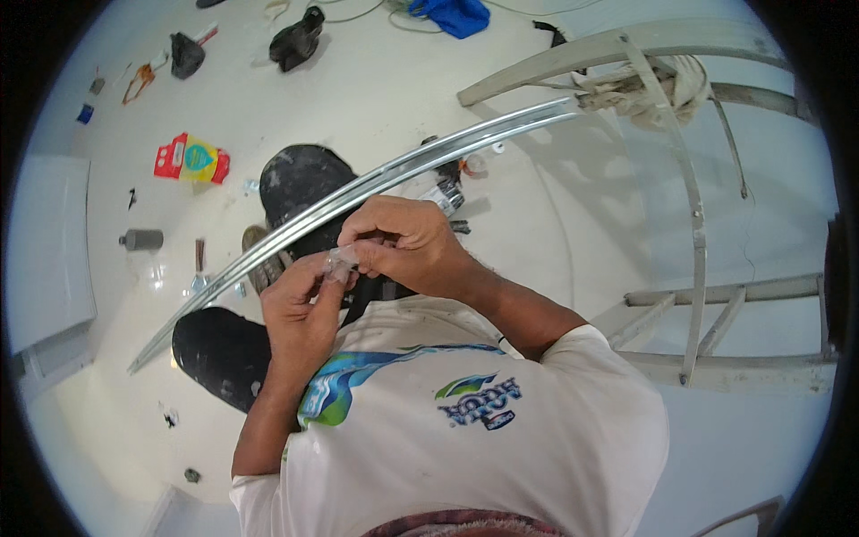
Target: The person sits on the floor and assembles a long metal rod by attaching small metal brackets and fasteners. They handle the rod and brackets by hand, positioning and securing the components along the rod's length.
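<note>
Both hands meet over my lap around a small piece of clear plastic [341, 261], maybe a little bag. My left hand [302, 297] pinches it between thumb and fingers. From the other side my right hand [407, 240] has its thumb and curled fingers closed on the same plastic. Anything inside it is too small to make out. Just beyond the hands, a pair of long silvery metal rails [385, 176] slants across my legs, from low left to upper right.
A white-stained ladder [693, 215] stands at the right, with a rag [667, 94] on it. Around the floor lie a red and yellow bag [191, 161], a grey cylinder [141, 239], a hammer-like tool [199, 259], a black bag [296, 39] and a blue cloth [455, 14].
</note>
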{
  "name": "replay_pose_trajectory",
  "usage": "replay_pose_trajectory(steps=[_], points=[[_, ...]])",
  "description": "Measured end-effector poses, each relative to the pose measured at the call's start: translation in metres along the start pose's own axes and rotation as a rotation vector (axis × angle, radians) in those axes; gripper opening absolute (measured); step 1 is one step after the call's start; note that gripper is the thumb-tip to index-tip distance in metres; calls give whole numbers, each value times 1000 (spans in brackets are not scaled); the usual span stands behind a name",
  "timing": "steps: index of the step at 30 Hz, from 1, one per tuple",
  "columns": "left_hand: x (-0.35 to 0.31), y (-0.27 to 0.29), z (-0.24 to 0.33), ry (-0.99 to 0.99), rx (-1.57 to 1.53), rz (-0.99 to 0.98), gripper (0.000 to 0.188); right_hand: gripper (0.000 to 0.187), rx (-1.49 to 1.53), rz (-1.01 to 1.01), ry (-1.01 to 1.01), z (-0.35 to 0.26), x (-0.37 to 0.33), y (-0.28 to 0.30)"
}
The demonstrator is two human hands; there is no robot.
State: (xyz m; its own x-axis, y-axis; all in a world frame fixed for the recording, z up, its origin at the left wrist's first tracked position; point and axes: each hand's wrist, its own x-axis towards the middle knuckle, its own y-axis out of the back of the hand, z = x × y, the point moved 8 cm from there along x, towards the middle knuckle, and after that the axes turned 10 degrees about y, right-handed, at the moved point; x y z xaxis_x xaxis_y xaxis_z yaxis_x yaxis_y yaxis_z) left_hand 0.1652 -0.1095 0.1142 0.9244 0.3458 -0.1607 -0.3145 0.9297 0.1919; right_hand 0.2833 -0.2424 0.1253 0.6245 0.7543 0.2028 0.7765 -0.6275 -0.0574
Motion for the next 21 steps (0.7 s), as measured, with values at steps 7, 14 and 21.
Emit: replay_pose_trajectory(steps=[7,14,21], points=[[-14,-8,-9,94,-219,-138,21,12,-348,50,293,8,-14,-10],[-5,-1,0,-83,238,37,12,7,363,220,-440,68,-37,-14],[-7,0,-32,101,70,71,10,26,542,86,-601,79,-45,-21]])
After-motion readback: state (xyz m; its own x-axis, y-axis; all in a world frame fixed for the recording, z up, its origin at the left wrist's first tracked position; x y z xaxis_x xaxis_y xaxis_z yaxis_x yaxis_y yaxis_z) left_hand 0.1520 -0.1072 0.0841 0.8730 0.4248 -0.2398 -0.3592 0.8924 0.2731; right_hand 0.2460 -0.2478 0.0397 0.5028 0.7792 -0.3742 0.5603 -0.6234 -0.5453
